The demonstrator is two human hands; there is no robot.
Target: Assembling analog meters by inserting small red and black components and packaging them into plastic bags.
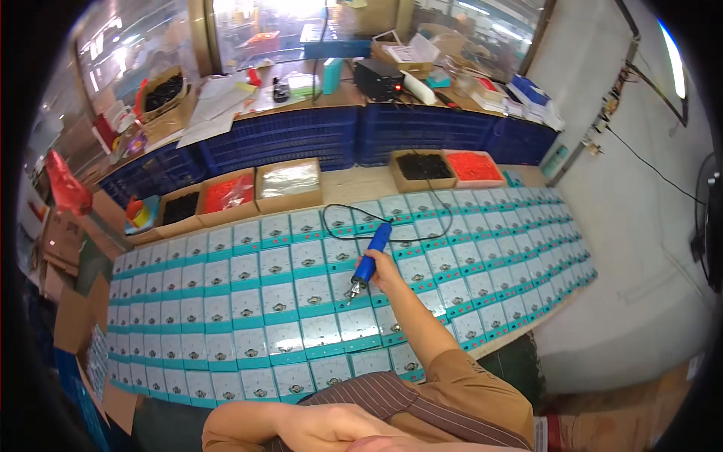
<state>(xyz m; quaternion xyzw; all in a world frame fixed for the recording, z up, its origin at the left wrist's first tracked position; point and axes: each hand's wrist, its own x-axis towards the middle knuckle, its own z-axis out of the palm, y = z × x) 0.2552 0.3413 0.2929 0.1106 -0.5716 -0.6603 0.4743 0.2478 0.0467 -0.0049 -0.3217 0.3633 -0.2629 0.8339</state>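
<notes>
My right hand (382,270) is wrapped round a blue electric screwdriver (373,253). Its metal tip slants down to the left, just over the rows of panel meters (313,292). These have pale square faces, a small dark emblem and teal bases with small red and dark terminals. A black cord (325,220) loops from the screwdriver's upper end across the meters. My left hand (331,426) is drawn in close to my body at the lower edge, away from the meters; its fingers are largely hidden.
Behind the meters stand cardboard boxes of red parts (473,167), black parts (423,167) and clear plastic bags (289,181). Blue crates (279,142) support a back shelf holding a black power box (378,80) and papers. A white wall (602,226) closes the right side.
</notes>
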